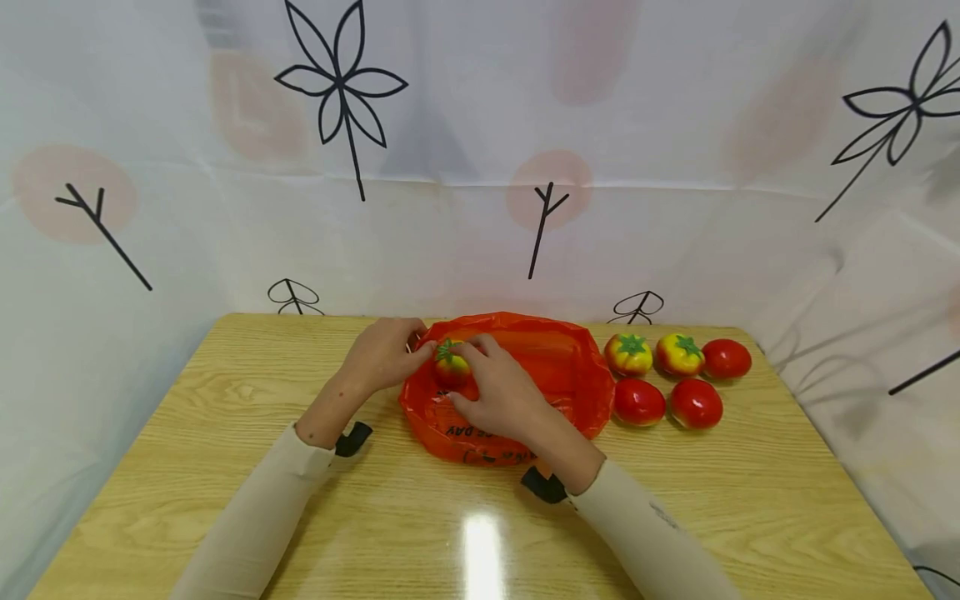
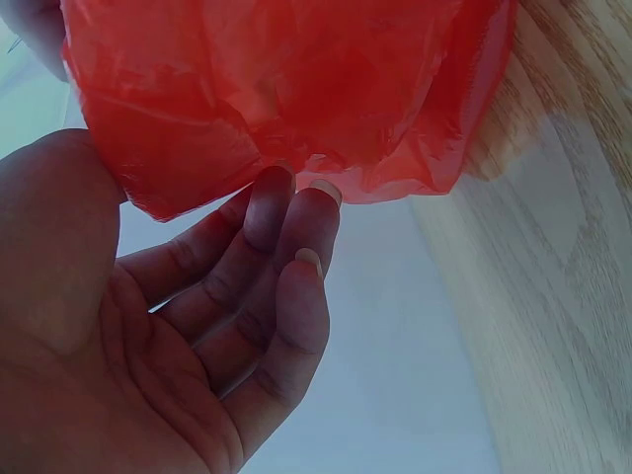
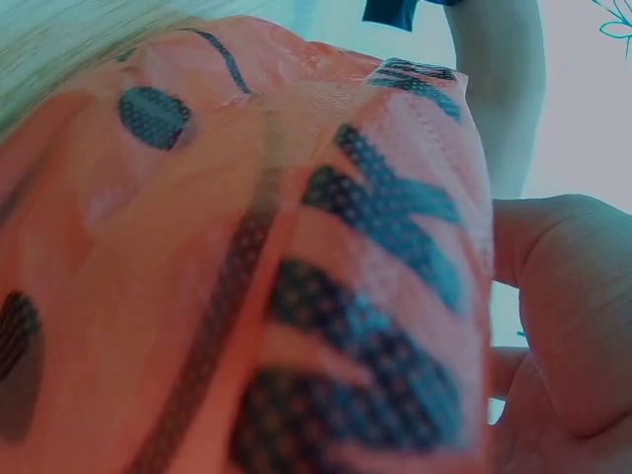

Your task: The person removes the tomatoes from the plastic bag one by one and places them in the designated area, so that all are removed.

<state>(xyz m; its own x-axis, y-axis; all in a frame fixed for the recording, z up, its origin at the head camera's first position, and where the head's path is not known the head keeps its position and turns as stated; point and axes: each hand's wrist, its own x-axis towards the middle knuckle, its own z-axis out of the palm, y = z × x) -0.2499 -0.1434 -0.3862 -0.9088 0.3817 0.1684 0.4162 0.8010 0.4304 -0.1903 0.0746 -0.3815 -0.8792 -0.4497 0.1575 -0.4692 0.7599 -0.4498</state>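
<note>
A red plastic bag (image 1: 596, 396) with black print lies spread wide on the table, its mouth facing up. At its left rim, my left hand (image 1: 385, 354) pinches the plastic, thumb inside and fingertips (image 2: 304, 212) against the outside. Inside, by that rim, sits a red and yellow toy tomato (image 1: 451, 367) with a green leafy top. My right hand (image 1: 504, 392) reaches over the front rim into the bag, its fingers and thumb spread apart beside this tomato. In the right wrist view, the printed bag wall (image 3: 197, 247) covers most of that hand.
Right of the bag stand two toy tomatoes with green tops (image 1: 630, 356) and several plain red ones (image 1: 696, 404), in two rows. The wooden table (image 1: 195, 450) meets a white patterned cloth (image 1: 450, 242) at the back.
</note>
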